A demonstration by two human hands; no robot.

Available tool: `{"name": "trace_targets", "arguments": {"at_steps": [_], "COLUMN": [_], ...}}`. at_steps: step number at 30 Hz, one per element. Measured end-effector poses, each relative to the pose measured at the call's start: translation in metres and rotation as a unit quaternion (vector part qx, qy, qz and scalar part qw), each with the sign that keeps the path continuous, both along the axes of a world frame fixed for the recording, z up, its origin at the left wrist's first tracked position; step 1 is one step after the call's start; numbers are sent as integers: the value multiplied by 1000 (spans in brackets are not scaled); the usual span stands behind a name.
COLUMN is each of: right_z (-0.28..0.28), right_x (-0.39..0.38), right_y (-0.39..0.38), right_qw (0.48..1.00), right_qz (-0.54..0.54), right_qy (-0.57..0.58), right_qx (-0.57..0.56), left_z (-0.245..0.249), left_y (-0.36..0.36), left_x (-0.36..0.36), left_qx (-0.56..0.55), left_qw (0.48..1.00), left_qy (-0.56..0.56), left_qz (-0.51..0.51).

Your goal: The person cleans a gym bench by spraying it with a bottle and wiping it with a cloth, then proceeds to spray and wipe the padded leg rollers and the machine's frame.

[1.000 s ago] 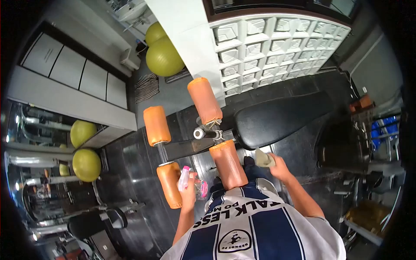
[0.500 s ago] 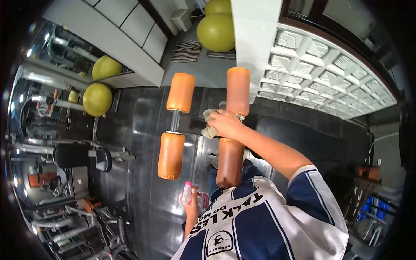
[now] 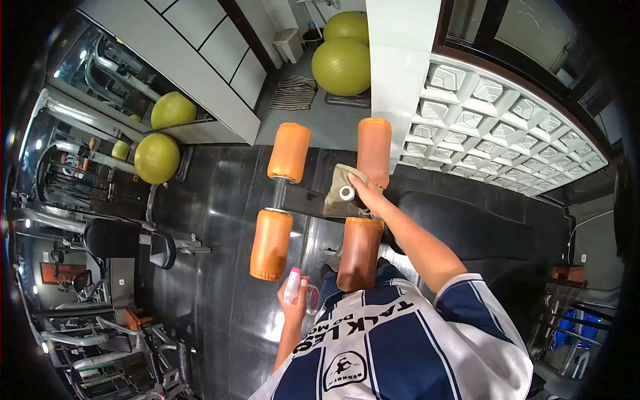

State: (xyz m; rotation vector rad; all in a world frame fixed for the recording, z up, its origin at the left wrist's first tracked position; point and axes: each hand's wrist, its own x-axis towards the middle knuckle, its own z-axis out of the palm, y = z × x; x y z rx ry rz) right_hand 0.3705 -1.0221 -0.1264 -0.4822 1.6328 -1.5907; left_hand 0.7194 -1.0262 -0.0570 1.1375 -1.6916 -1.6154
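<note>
My right hand [image 3: 366,191] is closed on a beige cloth [image 3: 338,200], which hangs over the dark bar between the padded rollers. A round, pale-ringed knob [image 3: 347,193] shows just beside my fingers. Above and below that hand are two brown-orange rollers, the upper one [image 3: 374,150] and the lower one [image 3: 361,255]. Farther left, two brighter orange rollers, upper [image 3: 289,153] and lower [image 3: 271,245], sit on a metal rod [image 3: 279,195]. Low in front of my body, my left hand [image 3: 293,311] grips a spray bottle [image 3: 292,288] with a pink tip and a clear body.
A black padded bench [image 3: 460,227] extends to the right of the rollers. Weight machines [image 3: 113,240] line the left side. Green exercise balls [image 3: 341,67] and a striped mat [image 3: 294,93] lie beyond, near a white textured wall [image 3: 493,127].
The cloth, bunched up before, now hangs more spread out, and the knob beside it has come into sight. My left hand and the bottle have risen slightly. The whole view has shifted a little.
</note>
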Motion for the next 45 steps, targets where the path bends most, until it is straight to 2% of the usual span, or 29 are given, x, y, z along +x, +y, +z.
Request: {"name": "trace_targets", "arguments": {"at_steps": [2,4,5,7,8,9,11,12,15,17,20,25,27,28,29,31,32,36,38,39,41,42,44,45], "right_z": [-24,-34,-31,-23,-13,-3,9,-18,6,5,0,-6,-11,-1,-8,-17,-20,-31,-49,-51,-33,-29,-29,-30], "right_x": [5,10,12,21,28,31,32,38,48,51,45,10,-12,-20,-28,-45,-51,-50,-31,-24,-3,8,27,32], "right_y": [26,54,63,82,91,95,98,95,92,82,62,29,30,31,27,15,10,7,16,19,23,23,25,27], "right_qw": [999,989,989,988,973,974,940,934,960,958,940,953,944,949,949,920,903,883,950,958,959,958,951,950], "right_qz": [-26,3,1,62,92,91,223,141,90,62,2,13,172,212,211,367,408,449,293,247,137,141,-17,-15], "right_qy": [27,138,139,138,208,206,256,324,264,275,340,298,280,232,231,129,116,111,106,143,248,249,302,305], "right_qx": [18,52,53,30,37,38,27,-52,-35,-51,34,57,36,39,38,43,71,84,-13,-2,7,7,60,60], "left_z": [-5,-7,-8,-9,-11,-15,-16,-16,-21,-20,-23,-8,-23,-25,-26,-24,-21,-17,-12,-11,-12,-13,-11,-10], "left_y": [-9,-13,-15,-16,-15,-14,-12,-10,-8,-8,-7,-4,-6,-7,-8,-10,-11,-7,-6,-4,1,3,6,9], "left_x": [7,8,8,12,14,14,7,4,-2,-7,-11,-20,-14,-15,-16,-19,-21,-28,-33,-34,-31,-29,-29,-29], "left_qx": [-4,-6,-5,-26,-24,-20,-15,-8,-21,-43,-46,-25,-53,-53,-55,-62,-48,-54,-65,-84,-100,-105,-110,-112], "left_qw": [1000,1000,1000,998,998,998,999,998,997,991,992,989,987,987,985,983,979,980,983,981,979,978,976,976], "left_qy": [-6,-15,-14,-55,-57,-52,-46,-52,-63,-87,-79,-106,-108,-108,-113,-117,-137,-128,-110,-117,-123,-127,-128,-123], "left_qz": [-3,5,2,-9,-9,-12,-17,-28,-50,-90,-91,-102,-110,-110,-119,-129,-145,-145,-131,-131,-125,-131,-136,-139]}}
